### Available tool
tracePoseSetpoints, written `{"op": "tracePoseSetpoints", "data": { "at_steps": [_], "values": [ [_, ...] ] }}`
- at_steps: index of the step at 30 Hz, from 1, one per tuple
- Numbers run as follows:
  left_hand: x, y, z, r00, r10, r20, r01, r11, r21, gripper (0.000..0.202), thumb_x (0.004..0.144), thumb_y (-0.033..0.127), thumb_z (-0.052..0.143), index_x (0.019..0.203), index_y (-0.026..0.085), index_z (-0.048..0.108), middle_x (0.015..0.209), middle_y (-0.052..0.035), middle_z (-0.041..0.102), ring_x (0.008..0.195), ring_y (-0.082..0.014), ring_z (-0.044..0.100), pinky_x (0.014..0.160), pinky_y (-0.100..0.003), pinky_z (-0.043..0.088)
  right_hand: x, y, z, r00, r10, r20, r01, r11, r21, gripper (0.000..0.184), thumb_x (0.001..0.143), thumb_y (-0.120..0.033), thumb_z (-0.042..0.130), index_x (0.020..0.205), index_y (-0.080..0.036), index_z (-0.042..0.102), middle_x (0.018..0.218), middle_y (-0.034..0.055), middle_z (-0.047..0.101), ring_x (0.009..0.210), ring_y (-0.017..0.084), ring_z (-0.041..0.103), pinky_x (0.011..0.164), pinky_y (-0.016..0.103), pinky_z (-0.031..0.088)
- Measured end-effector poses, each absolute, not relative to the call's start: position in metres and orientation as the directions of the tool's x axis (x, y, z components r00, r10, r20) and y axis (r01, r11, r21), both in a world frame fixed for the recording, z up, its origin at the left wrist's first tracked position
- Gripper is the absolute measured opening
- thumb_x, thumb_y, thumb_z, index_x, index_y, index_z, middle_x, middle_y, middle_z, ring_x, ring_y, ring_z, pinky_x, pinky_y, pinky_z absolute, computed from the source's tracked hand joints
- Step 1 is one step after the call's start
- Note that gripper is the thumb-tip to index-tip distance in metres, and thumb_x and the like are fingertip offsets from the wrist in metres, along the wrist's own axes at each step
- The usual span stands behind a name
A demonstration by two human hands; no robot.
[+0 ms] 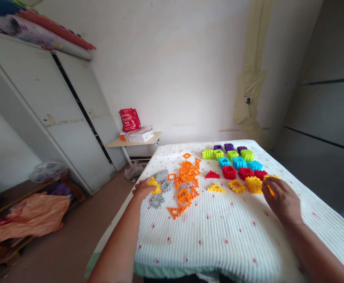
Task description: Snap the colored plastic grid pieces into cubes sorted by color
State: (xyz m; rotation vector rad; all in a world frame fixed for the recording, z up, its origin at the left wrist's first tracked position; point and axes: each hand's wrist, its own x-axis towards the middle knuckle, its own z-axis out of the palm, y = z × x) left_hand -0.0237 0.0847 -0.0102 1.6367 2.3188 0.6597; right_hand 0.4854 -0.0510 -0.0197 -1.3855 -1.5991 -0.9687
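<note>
My left hand (144, 188) rests at the left edge of the white bed cover (219, 228), its fingers pinching a yellow flat plastic piece (154, 184) beside several grey pieces (160, 188). An orange pile of flat pieces (186, 181) lies just to its right. My right hand (280, 200) curls around a yellow-orange piece (270, 184) next to a yellow built cube (253, 184). Rows of built cubes sit beyond: red (229, 172), blue (239, 162), green (219, 154) and purple (229, 147). A red triangle (212, 175), a yellow triangle (216, 188) and a yellow square frame (236, 185) lie loose.
A small wooden side table (133, 140) with a red bag (129, 119) and a white box stands past the bed's far left corner. A white wardrobe (56, 114) fills the left side. Bags and clutter sit on a low shelf (27, 212) at lower left.
</note>
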Motion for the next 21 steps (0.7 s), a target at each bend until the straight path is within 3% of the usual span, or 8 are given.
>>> {"op": "tracePoseSetpoints", "data": {
  "at_steps": [3,7,16,21],
  "values": [
    [-0.016,0.088,-0.011,-0.357,0.932,0.059,0.834,0.29,0.47,0.063,0.041,0.028,0.074,0.103,0.028,0.065,0.113,-0.01,0.061,0.111,-0.0383,0.049,0.086,-0.045,0.039,0.484,-0.052,-0.019,-0.061,0.402,0.914,0.994,0.106,0.02,0.02,0.086,-0.028,0.047,0.082,-0.016,0.063,0.089,0.0088,0.066,0.08,0.019,0.06,0.069,0.028,0.047],
    [-0.011,0.091,-0.011,-0.348,0.935,0.07,0.835,0.275,0.477,0.059,0.038,0.02,0.073,0.096,0.026,0.067,0.107,-0.0098,0.062,0.104,-0.0336,0.055,0.081,-0.037,0.042,0.482,-0.053,-0.019,-0.028,0.415,0.909,0.996,0.092,-0.011,0.021,0.086,-0.029,0.046,0.081,-0.017,0.064,0.088,0.0077,0.067,0.08,0.019,0.061,0.066,0.027,0.048],
    [-0.009,0.086,-0.019,-0.277,0.946,0.168,0.817,0.14,0.559,0.058,0.048,0.014,0.066,0.105,0.018,0.062,0.111,-0.0101,0.058,0.094,-0.0245,0.06,0.081,-0.029,0.045,0.483,-0.052,-0.022,-0.009,0.425,0.905,0.999,0.052,-0.014,0.022,0.086,-0.028,0.046,0.08,-0.017,0.064,0.089,0.0062,0.067,0.08,0.017,0.061,0.062,0.024,0.047],
    [-0.007,0.086,-0.018,-0.279,0.941,0.189,0.76,0.096,0.643,0.057,0.044,0.009,0.067,0.101,0.014,0.064,0.109,-0.0094,0.058,0.094,-0.0236,0.06,0.083,-0.027,0.045,0.483,-0.051,-0.022,-0.021,0.425,0.905,0.999,0.042,0.003,0.023,0.087,-0.028,0.045,0.08,-0.017,0.064,0.088,0.0061,0.067,0.08,0.017,0.061,0.062,0.024,0.046]
  ]
}}
